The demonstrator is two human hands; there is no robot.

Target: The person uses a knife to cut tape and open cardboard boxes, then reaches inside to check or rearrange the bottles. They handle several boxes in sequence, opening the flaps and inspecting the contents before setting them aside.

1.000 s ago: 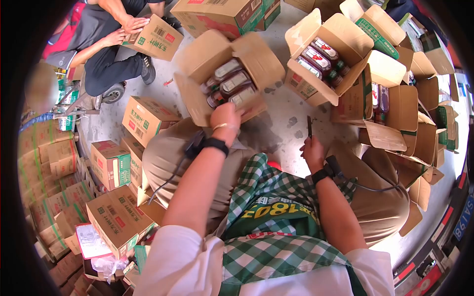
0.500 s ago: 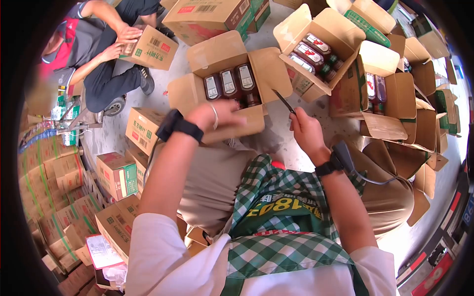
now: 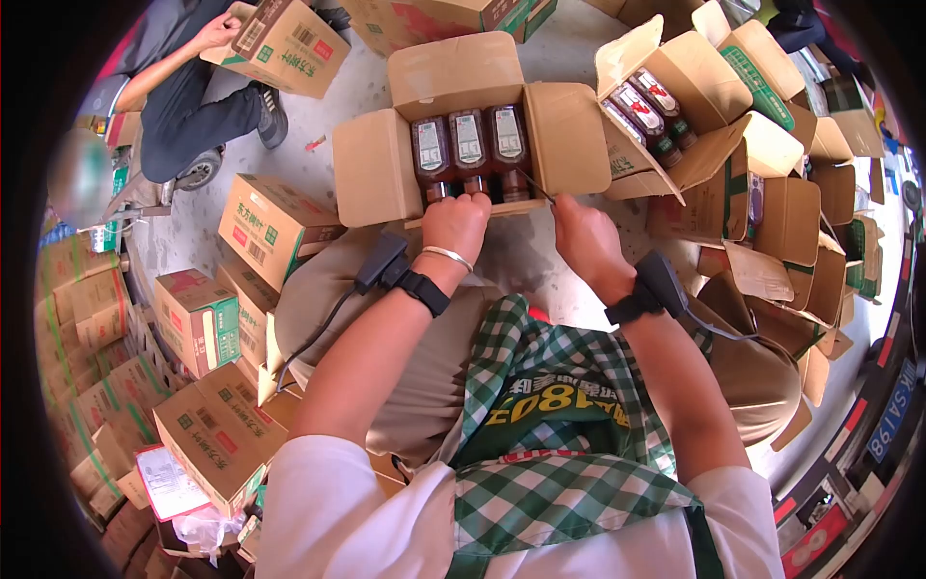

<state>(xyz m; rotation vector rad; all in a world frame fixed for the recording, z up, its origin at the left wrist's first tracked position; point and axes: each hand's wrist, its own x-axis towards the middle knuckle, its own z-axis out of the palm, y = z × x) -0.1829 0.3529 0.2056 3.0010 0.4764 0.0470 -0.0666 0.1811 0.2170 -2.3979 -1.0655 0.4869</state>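
Note:
An open carton (image 3: 367,166) with spread flaps stands before me, and dark bottles (image 3: 469,145) with pale labels lie in it. My left hand (image 3: 457,230) is closed at the carton's near edge, by the bottle caps; what its fingers hold is hidden. To the right, my right hand (image 3: 586,243) is closed round a thin dark knife (image 3: 538,187), whose tip points over the carton's near right corner, beside the right bottle.
More open cartons (image 3: 714,82) with bottles crowd the right side. Closed cartons (image 3: 196,323) stand at the left, near a clipboard with paper (image 3: 172,478). Another person's hand (image 3: 216,31) holds a carton (image 3: 289,48) at the upper left.
My left hand has moved from above the carton to its near edge and closed. My right hand and the knife have come closer to the carton. The other person's carton has tilted.

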